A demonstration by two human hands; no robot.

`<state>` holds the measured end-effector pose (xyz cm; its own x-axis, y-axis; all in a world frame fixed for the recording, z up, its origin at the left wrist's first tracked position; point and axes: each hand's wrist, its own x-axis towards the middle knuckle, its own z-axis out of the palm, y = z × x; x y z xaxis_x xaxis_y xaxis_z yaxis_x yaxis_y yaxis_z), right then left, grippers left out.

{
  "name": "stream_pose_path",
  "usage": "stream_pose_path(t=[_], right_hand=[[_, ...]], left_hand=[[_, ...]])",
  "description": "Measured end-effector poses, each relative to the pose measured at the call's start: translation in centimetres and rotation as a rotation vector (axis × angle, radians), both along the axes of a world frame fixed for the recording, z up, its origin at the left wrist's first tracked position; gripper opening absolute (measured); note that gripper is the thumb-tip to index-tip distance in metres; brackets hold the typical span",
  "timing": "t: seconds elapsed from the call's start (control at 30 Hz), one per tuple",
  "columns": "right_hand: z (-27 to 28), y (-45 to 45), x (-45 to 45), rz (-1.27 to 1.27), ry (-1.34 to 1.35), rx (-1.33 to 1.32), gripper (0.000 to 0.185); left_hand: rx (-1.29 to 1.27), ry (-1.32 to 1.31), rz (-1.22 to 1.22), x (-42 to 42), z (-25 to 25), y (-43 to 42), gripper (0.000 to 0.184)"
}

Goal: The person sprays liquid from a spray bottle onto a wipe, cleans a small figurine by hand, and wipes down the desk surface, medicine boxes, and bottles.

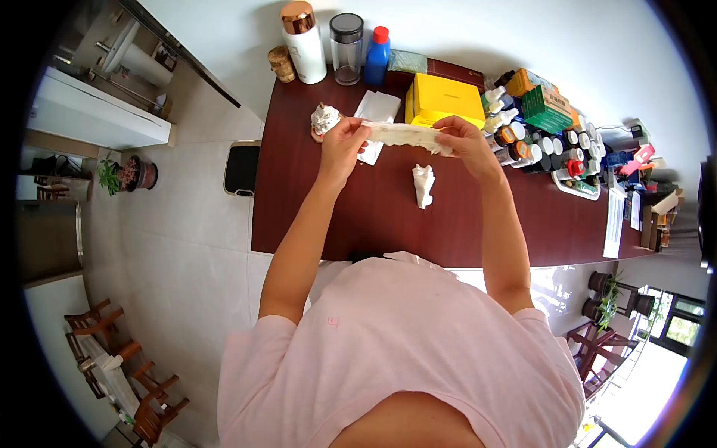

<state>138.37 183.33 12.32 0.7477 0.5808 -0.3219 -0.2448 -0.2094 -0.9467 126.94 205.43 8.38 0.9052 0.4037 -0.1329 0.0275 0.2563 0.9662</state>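
A thin white tissue (403, 135), uneven along its lower edge, is stretched sideways above the dark red table. My left hand (343, 149) pinches one end, while my right hand (464, 145) is closed on the other, where it bunches up. Below it on the tabletop lies a crumpled white tissue (423, 187). Partly hidden behind my left hand is a white packet (379, 107). A small object topped with a white, frothy-looking mass (325, 118) sits just left of that hand; its kind is unclear. Behind my right hand is a yellow box (446, 99).
Along the back of the table (299, 216) stand a white flask (304, 48), a clear tumbler (346, 52) and a blue bottle (377, 58) with a red cap. Several medicine bottles and a green box (551, 108) crowd the right side. A black bin (242, 168) is left of the table.
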Motion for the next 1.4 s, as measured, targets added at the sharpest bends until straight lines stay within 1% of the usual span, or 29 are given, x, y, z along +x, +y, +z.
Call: stream_pose_path(t=[0.1, 0.2, 0.37, 0.43, 0.5, 0.57, 0.6, 0.63, 0.7, 0.73, 0.77, 0.8, 0.83, 0.9, 0.93, 0.97, 1.03, 1.1, 1.17, 1.2, 1.23, 1.27, 1.3, 1.33, 1.37, 1.4], right_hand=[[0.9, -1.7, 0.5, -0.049, -0.043, -0.012, 0.021], [1.0, -2.9, 1.2, -0.194, -0.083, -0.061, 0.024], [0.0, -4.9, 4.9, -0.281, -0.156, -0.028, 0.023], [0.4, -5.1, 5.8, -0.334, -0.343, -0.069, 0.02], [-0.2, -5.5, 7.3, -0.341, -0.36, -0.106, 0.021], [-1.7, -5.9, 8.8, -0.314, -0.508, -0.271, 0.025], [-1.7, -5.8, 8.8, -0.319, -0.594, -0.308, 0.027], [-1.7, -5.8, 8.6, -0.317, -0.591, -0.307, 0.027], [-1.3, -5.5, 7.7, -0.421, -0.822, -0.373, 0.025], [-0.8, -5.4, 7.0, -0.418, -0.818, -0.372, 0.025], [-0.1, -5.4, 6.3, -0.42, -0.876, -0.346, 0.023], [0.2, -5.4, 5.5, -0.419, -0.93, -0.321, 0.021], [0.1, -5.4, 4.9, -0.413, -0.918, -0.321, 0.021], [-0.2, -5.3, 3.7, -0.446, -0.759, -0.257, 0.017], [0.1, -5.0, 2.7, -0.45, -0.732, -0.32, 0.018], [-1.0, -4.9, 2.2, -0.392, -0.74, -0.412, 0.022], [-4.2, -4.5, 0.6, -0.2, -0.722, -0.493, 0.028], [-7.0, -3.5, -1.9, -0.065, -0.749, -0.387, 0.027], [-8.6, -2.7, -4.5, 0.119, -0.834, -0.487, 0.03], [-9.0, -2.4, -5.8, 0.174, -0.887, -0.557, 0.03], [-9.4, -2.2, -6.8, 0.229, -0.939, -0.627, 0.032], [-10.0, -2.1, -7.1, 0.226, -0.96, -0.612, 0.026], [-10.6, -2.1, -6.9, 0.226, -0.962, -0.611, 0.026], [-11.1, -2.5, -6.6, 0.25, -0.972, -0.555, 0.023], [-11.6, -3.0, -6.1, 0.273, -0.982, -0.498, 0.02], [-12.4, -3.9, -5.2, 0.277, -1.003, -0.497, 0.018]], left_hand=[[0.017, 0.012, -0.009, 1.1, 1.0, -1.6, 0.019], [0.018, 0.008, -0.019, 2.9, 0.5, -2.5, 0.018], [0.044, 0.033, -0.017, 6.0, 1.3, -4.3, 0.018], [0.043, 0.017, -0.007, 7.7, 1.2, -4.9, 0.019], [0.023, 0.015, -0.024, 9.0, 1.2, -5.3, 0.021], [0.046, 0.034, -0.006, 10.2, 0.5, -5.6, 0.022], [0.048, 0.054, 0.002, 10.7, 0.0, -5.6, 0.023], [0.05, 0.073, 0.011, 11.0, -0.4, -5.7, 0.024], [0.068, 0.086, 0.047, 10.8, -0.9, -5.7, 0.027], [0.126, 0.098, 0.114, 10.4, -1.0, -5.6, 0.029], [0.185, 0.111, 0.18, 10.1, -1.1, -5.3, 0.032], [0.189, 0.111, 0.168, 9.6, -1.6, -4.8, 0.036], [0.191, 0.123, 0.172, 8.9, -2.2, -4.4, 0.036], [0.145, 0.142, 0.171, 7.2, -3.2, -3.4, 0.034], [0.186, 0.2, 0.134, 6.4, -3.8, -2.8, 0.032], [0.189, 0.205, 0.138, 5.6, -4.3, -2.3, 0.032], [0.226, 0.272, 0.07, 3.1, -5.3, -2.1, 0.033], [0.255, 0.303, 0.059, 1.4, -6.2, -2.3, 0.034], [0.356, 0.306, 0.085, -0.1, -6.6, -3.0, 0.031], [0.35, 0.282, 0.066, -0.8, -7.5, -3.0, 0.026], [0.35, 0.282, 0.066, -1.4, -7.9, -3.2, 0.026], [0.393, 0.301, 0.038, -1.9, -8.1, -3.4, 0.025], [0.436, 0.318, 0.011, -2.2, -8.4, -3.4, 0.024], [0.455, 0.338, 0.007, -2.4, -8.8, -3.5, 0.023], [0.455, 0.336, 0.006, -2.9, -9.1, -3.4, 0.023], [0.444, 0.318, -0.022, -3.4, -8.9, -3.4, 0.023]])
